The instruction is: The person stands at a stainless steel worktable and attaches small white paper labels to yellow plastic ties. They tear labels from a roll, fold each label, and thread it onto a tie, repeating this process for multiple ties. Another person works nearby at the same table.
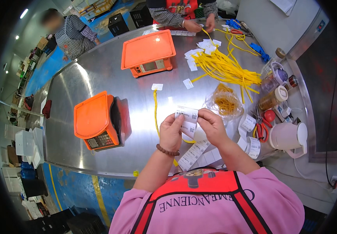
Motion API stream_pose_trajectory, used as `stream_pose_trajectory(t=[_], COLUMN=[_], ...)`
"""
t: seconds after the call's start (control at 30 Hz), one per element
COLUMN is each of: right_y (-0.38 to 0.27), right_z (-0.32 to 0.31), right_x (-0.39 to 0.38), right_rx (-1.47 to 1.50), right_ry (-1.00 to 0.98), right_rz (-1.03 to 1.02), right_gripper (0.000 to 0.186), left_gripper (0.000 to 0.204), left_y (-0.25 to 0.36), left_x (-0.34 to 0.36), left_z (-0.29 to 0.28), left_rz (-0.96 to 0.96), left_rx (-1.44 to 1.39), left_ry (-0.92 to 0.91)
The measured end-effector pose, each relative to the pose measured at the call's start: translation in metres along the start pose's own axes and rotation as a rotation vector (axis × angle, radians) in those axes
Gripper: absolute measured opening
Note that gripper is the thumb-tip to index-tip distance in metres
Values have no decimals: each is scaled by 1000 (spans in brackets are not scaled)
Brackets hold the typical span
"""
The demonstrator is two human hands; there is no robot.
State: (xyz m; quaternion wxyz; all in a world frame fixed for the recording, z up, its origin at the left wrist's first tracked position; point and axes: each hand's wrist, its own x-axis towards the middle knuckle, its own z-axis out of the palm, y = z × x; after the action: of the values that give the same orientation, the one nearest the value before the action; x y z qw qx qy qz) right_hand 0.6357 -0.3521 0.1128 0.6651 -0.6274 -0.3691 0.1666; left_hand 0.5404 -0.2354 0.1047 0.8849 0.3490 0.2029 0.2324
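Note:
Close above the steel table (pixel 98 162), my two hands hold a short piece of white printed label strip (pixel 186 113). The thumb of my left hand (pixel 171 134) presses on its left side. My right hand (pixel 214 126) pinches its right edge, fingers closed. Below my wrists lies a longer white label strip (pixel 194 155), partly covered by my arms. A yellow strap (pixel 155 105) with a white tag (pixel 157 86) at its top end lies left of my hands. Its lower part passes behind my left hand.
Two orange scales (pixel 148 48) (pixel 93 115) stand on the left half. A pile of yellow straps (pixel 227 70), a bag of rubber bands (pixel 225 102), label rolls (pixel 253 148), red-handled scissors (pixel 261 130) and a pale pitcher (pixel 287 136) crowd the right. A co-worker's hands (pixel 199 26) handle a strap opposite.

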Motion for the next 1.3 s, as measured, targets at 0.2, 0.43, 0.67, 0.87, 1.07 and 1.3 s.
stream_pose_trajectory(t=[0.2,0.43,0.67,0.87,1.07,1.3], right_y=[-11,-23,-26,-2,37,188], right_z=[5,11,5,-6,55,10], right_x=[3,6,16,36,36,141], right_rx=[299,-111,-106,38,-95,-977], right_ry=[-1,130,340,361,-455,-208], right_rz=[185,-44,-67,-2,152,-7], right_gripper=[17,13,13,16,22,36], left_gripper=[13,12,14,24,28,22], left_y=[4,-2,15,45,62,38], left_x=[-8,-9,-28,-35,-58,-61], left_z=[6,8,3,-37,-38,-35], left_rz=[15,183,-124,-46,-208,-393], left_rx=[49,263,343,423,153,108], left_ry=[-78,-38,-160,-333,-853,-376])
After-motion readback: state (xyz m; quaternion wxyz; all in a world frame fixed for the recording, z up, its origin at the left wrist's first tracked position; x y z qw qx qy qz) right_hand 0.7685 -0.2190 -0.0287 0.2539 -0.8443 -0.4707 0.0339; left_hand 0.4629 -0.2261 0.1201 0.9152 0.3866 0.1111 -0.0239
